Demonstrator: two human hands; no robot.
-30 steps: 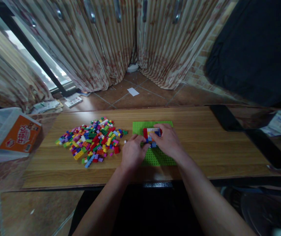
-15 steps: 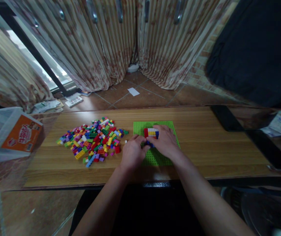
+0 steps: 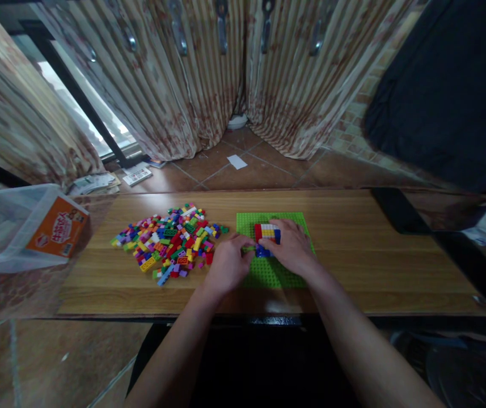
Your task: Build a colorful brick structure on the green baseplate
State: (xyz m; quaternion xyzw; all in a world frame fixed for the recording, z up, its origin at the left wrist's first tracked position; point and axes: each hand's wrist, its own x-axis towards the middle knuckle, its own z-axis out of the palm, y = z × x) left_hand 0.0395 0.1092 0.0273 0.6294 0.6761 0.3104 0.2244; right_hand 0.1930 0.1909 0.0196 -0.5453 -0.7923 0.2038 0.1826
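A small block of toy building bricks [image 3: 267,230], with red, white, yellow and blue rows, stands on a green studded baseplate [image 3: 268,277]. My right hand [image 3: 290,242] curls over its right side, with the thumb along the near edge and the fingers partly hidden behind. At the near side of the block are blue bricks [image 3: 262,251]. My left hand [image 3: 231,260] is at the plate's left edge, its thumb and forefinger bent into a pinch beside those blue bricks. Whatever lies between these fingertips is too small to make out.
A heap of loose coloured bricks [image 3: 174,241] spreads over the left of the wooden table [image 3: 345,243]. Beyond the left end stands a clear plastic box [image 3: 13,226] with an orange label. Dark flat objects [image 3: 400,211] lie towards the right end.
The whole view has shifted slightly, so everything appears a little further right. The left fingertips have drawn slightly back from the blue bricks, which show more now. My right hand stays on the block.
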